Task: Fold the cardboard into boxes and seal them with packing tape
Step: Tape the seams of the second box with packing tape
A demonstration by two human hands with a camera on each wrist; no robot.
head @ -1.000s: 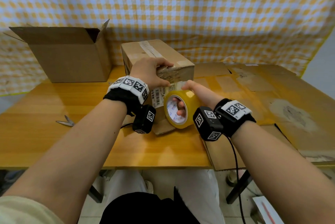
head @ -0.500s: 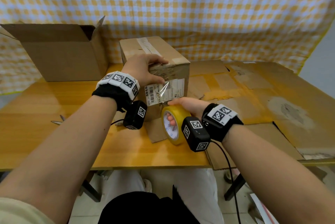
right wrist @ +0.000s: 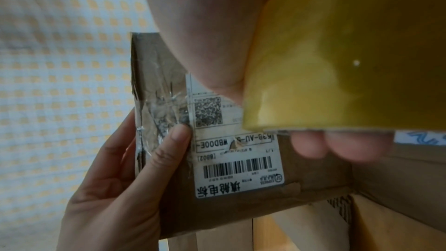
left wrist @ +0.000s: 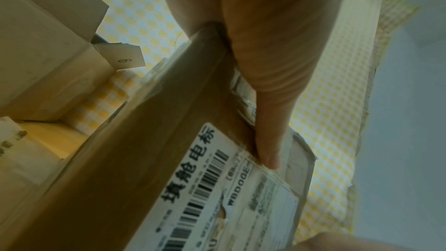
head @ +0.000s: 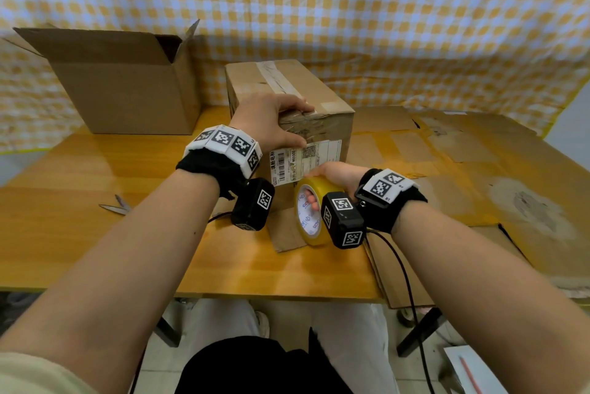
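Observation:
A closed cardboard box (head: 287, 87) with a shipping label (head: 306, 160) on its front stands mid-table. My left hand (head: 271, 119) holds its top front edge, fingers on the lid and thumb (left wrist: 267, 121) pressed on crinkled clear tape on the front face. My right hand (head: 338, 173) grips a yellow packing tape roll (head: 308, 221), fingers (right wrist: 337, 146) through its core. The roll (right wrist: 350, 54) sits low against the box front, just below the label (right wrist: 241, 159), near the table top. The left hand (right wrist: 120, 178) also shows in the right wrist view.
An open empty cardboard box (head: 121, 90) stands at the back left. Scissors (head: 116, 206) lie on the wooden table (head: 79, 234) at the left. Flattened cardboard sheets (head: 463, 170) cover the right side. A checked cloth hangs behind.
My right hand has drawn the tape roll down the box's front face from near the top edge to just above the table. The left hand stays on the top front edge.

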